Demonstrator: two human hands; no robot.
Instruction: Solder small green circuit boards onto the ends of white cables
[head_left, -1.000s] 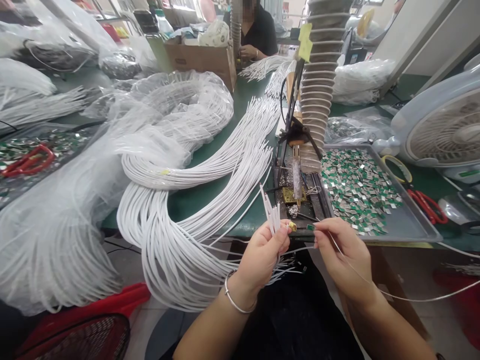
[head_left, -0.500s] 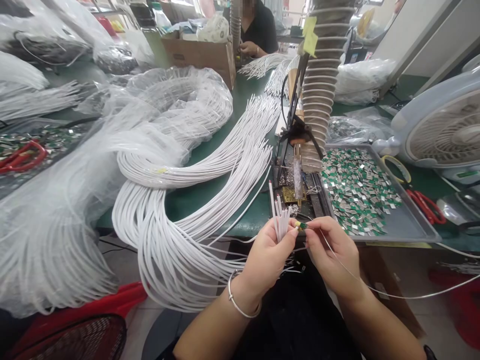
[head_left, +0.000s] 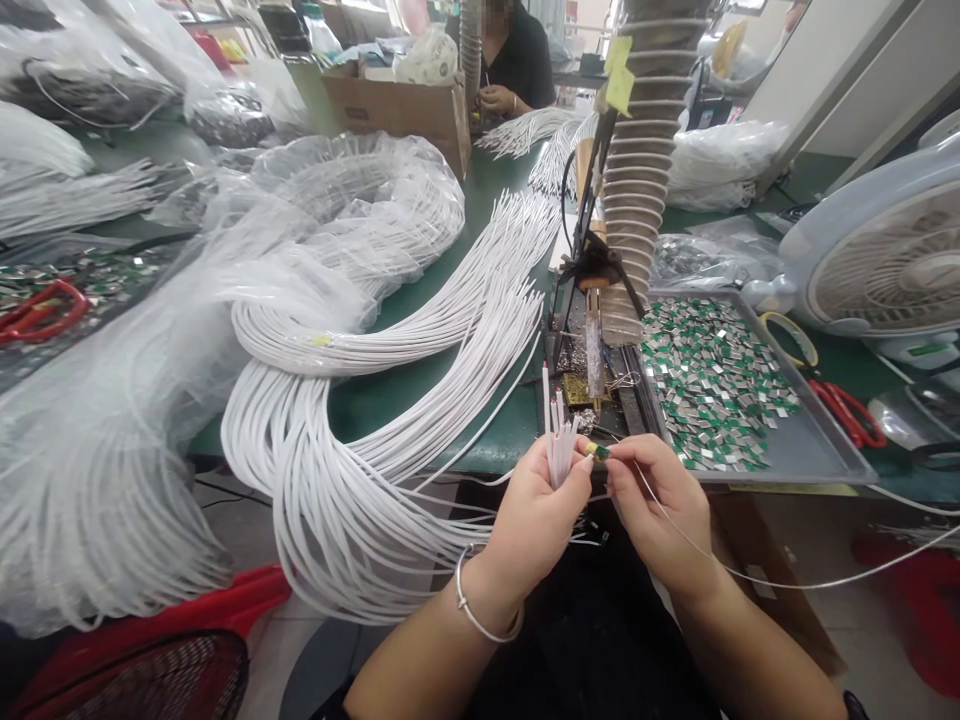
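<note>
My left hand (head_left: pixel 536 515) is closed around the ends of several white cables (head_left: pixel 561 452), whose tips point up. Between my two hands sits a small green circuit board (head_left: pixel 601 453) with a yellow part, close to my left thumb and forefinger. My right hand (head_left: pixel 666 520) is closed too, pinching a thin silvery solder wire (head_left: pixel 810 586) that trails off to the right; its fingertips meet the board's edge. Just beyond the hands a soldering iron (head_left: pixel 595 345) is fixed tip down in a stand. Exactly which fingers support the board is hard to see.
A grey tray (head_left: pixel 814 462) of small green-and-silver boards stands right of the iron, near red-handled scissors (head_left: pixel 847 412) and a fan (head_left: pixel 885 260). Long white cable bundles (head_left: pixel 330 480) hang over the left table edge. A ribbed hose (head_left: pixel 637 180) comes down behind the iron. Another person sits opposite.
Both hands keep almost the same pose, with the board shifted very slightly toward the left. The whole view has drifted a little.
</note>
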